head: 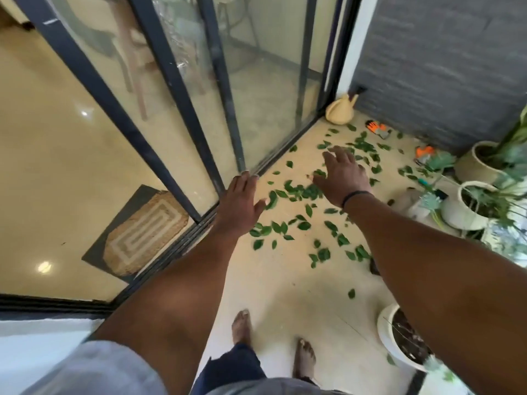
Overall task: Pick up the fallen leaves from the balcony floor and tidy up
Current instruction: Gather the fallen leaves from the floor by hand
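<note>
Green fallen leaves (302,225) lie scattered over the cream balcony floor (273,283), thickest in the middle and toward the far corner. My left hand (242,201) reaches forward beside the dark sliding door frame, fingers straight and spread, holding nothing. Further out, my right hand (342,175) hovers above the leaves with its fingers spread and nothing in them; a dark band circles its wrist. Both arms stretch out from the bottom of the view. My bare feet (242,326) stand on the floor below.
Glass sliding doors (182,89) run along the left. A yellow watering can (340,109) sits in the far corner, orange gloves (377,128) near the grey wall. White plant pots (467,206) line the right side, another pot (399,334) near my feet. A doormat (142,232) lies indoors.
</note>
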